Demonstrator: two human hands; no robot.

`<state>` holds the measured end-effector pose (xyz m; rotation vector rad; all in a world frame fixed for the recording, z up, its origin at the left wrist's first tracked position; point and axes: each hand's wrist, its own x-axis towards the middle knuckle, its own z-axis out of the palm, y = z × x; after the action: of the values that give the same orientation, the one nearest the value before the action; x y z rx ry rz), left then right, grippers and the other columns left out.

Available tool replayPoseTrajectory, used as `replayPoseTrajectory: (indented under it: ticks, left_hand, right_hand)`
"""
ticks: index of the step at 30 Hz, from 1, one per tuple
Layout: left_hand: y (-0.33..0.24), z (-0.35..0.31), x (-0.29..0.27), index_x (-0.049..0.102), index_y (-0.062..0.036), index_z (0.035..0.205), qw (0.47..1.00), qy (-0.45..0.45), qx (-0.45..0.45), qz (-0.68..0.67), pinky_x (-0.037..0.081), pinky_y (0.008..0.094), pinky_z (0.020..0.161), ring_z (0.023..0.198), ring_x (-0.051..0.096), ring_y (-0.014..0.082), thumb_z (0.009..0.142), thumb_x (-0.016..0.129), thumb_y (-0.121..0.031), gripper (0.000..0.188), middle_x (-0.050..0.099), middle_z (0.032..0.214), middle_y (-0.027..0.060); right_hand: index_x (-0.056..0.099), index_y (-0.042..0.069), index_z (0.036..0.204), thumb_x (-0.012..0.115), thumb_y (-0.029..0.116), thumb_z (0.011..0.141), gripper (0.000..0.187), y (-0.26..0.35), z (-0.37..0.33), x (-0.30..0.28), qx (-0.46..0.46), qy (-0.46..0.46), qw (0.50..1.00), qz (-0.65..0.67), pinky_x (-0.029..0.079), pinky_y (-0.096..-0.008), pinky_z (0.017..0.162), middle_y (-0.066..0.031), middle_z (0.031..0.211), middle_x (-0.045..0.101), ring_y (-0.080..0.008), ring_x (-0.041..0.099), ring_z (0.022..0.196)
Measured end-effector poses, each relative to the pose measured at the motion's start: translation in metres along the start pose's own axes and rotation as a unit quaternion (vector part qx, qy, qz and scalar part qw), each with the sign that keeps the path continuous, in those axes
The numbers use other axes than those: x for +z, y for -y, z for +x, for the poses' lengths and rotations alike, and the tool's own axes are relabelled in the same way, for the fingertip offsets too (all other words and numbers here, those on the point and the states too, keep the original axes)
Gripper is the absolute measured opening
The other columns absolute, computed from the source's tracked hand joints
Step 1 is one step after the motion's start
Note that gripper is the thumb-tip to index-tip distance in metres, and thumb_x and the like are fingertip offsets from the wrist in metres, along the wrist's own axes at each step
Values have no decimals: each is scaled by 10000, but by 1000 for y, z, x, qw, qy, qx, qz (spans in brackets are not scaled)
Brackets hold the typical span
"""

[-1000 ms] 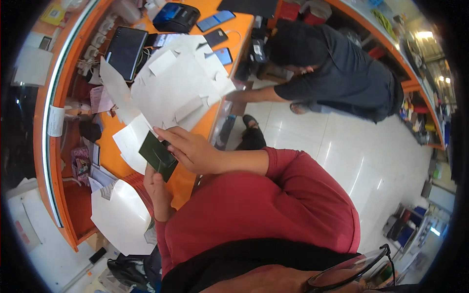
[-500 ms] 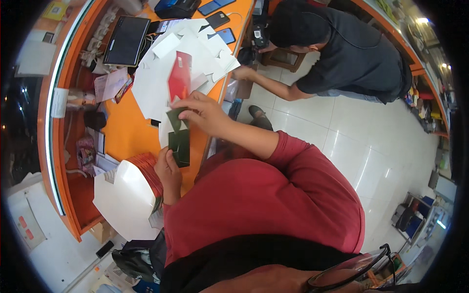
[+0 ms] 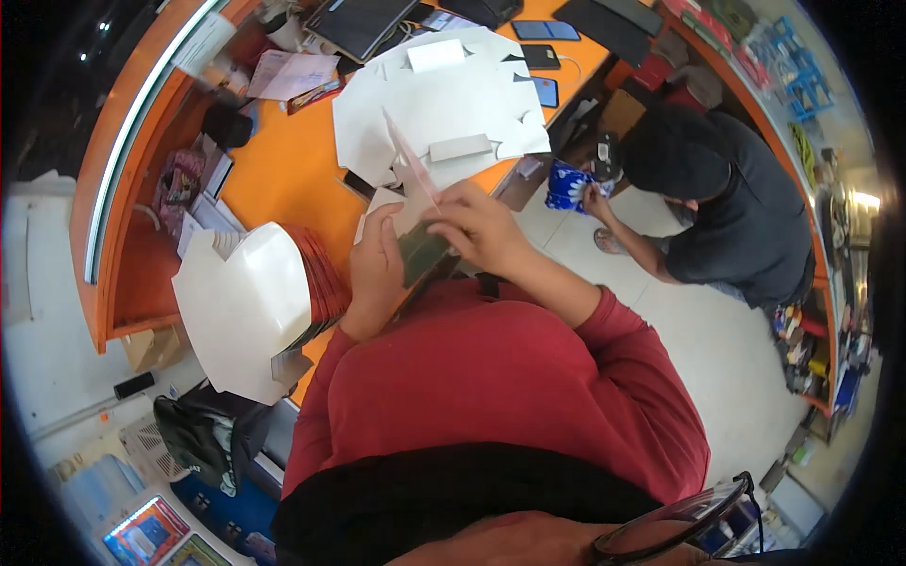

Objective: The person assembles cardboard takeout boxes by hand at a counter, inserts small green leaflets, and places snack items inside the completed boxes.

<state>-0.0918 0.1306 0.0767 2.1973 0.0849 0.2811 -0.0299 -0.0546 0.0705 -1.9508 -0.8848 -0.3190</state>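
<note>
- Left hand [image 3: 377,269] and right hand [image 3: 477,229] — both closed on 1 flat card blank [image 3: 412,203], held above the orange counter [image 3: 283,179] edge; pale face up, dark green underside.
- Left fingers curled round its left edge; right fingers pinched on top.
- Stack of white blanks [image 3: 247,307] just left.
- Another person [image 3: 727,203] crouches at right, apart.

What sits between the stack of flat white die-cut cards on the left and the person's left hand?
Head view: only bare orange counter separates the stack of flat white die-cut cards, red-edged, from the left hand.
</note>
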Motion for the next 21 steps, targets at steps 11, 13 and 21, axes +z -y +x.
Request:
replayPoseTrajectory:
  ticks: [11,13,21]
  left_hand:
    - [-13,-11,8,534,-27,1265,988,85,123,-39,502,415,750,913,642,331,909,558,-131,371,672,1027,130]
    - [-14,1,-5,545,-39,1264,984,-39,173,29,476,426,835,990,615,332,907,566,-136,370,656,1086,129]
    - [-5,30,-63,608,-31,1126,917,-190,118,330,417,467,898,1017,563,346,920,573,-161,245,625,1090,132]
  right_hand:
    - [265,81,1386,690,233,875,681,7,-5,-1,445,-22,778,442,475,-311,812,-121,1266,472,-190,498,1106]
    - [353,88,1353,725,147,835,641,-22,-14,1,356,-13,827,434,471,-293,844,-88,1233,502,-169,527,1059]
    - [493,37,1365,745,199,766,670,-47,3,-65,249,169,878,373,378,-356,1040,-88,1314,556,-205,515,1203]
